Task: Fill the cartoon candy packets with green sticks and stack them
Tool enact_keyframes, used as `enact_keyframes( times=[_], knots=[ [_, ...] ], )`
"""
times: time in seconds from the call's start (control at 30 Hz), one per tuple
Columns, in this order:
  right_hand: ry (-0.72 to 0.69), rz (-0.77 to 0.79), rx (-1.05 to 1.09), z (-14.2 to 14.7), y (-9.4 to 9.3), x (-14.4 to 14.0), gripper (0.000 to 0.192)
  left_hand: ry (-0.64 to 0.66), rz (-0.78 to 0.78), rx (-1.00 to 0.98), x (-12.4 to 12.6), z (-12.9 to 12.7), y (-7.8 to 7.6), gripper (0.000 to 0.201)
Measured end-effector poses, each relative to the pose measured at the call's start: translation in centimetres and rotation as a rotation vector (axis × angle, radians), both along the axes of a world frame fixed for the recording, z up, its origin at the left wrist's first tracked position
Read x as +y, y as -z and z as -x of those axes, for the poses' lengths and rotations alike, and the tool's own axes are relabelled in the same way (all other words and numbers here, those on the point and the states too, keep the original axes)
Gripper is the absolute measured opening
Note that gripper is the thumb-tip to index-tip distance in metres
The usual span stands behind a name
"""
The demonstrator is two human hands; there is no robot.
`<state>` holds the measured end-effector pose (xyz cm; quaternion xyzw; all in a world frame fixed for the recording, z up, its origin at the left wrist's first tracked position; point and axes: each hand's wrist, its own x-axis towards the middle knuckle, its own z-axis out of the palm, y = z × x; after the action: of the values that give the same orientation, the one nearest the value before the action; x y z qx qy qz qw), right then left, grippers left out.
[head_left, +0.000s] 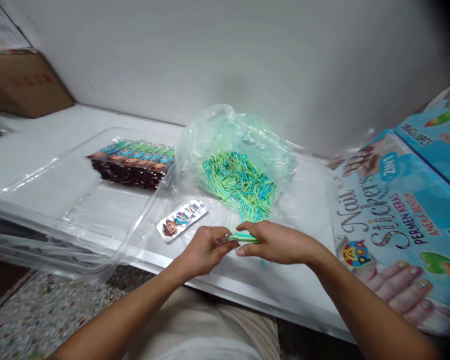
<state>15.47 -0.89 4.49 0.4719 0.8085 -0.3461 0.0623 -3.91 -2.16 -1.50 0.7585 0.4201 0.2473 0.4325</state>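
Observation:
Just above the table's front edge, my left hand (205, 251) pinches the end of a small clear plastic wrapper (222, 240). Facing it, my right hand (279, 243) grips a few thin green sticks (245, 237), whose left ends meet the wrapper; whether they are inside it I cannot tell. Behind my hands, a heap of green and blue sticks (240, 182) spills from an open clear plastic bag (206, 130). A white sachet (182, 220) with a cartoon face lies left of the heap, apart from both hands.
To the left, a clear plastic tray (65, 227) holds a stack of filled packets (133, 160) and juts past the table edge. Large blue printed boxes (401, 220) stand at the right. A cardboard box (26, 82) sits at the back left against the wall (232, 55).

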Motion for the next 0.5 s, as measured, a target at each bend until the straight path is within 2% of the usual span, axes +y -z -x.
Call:
enact_keyframes(
  times=[0.1, 0.2, 0.3, 0.5],
  knots=[
    [-0.002, 0.008, -0.053, -0.2, 0.6, 0.3, 0.025, 0.017, -0.131, 0.069, 0.0, 0.1, 0.1, 0.025],
    [-0.044, -0.015, -0.09, -0.2, 1.1, 0.2, 0.022, 0.041, -0.233, 0.132, 0.0, 0.1, 0.3, 0.022],
    [-0.042, -0.114, -0.202, 0.3, 1.2, -0.2, 0.019, 0.044, -0.298, 0.214, -0.1, 0.0, 0.5, 0.021],
    [-0.01, -0.288, -0.499, 3.1, 0.0, -1.6, 0.024, 0.004, -0.232, 0.219, -0.4, -0.4, 0.5, 0.017]
  ],
)
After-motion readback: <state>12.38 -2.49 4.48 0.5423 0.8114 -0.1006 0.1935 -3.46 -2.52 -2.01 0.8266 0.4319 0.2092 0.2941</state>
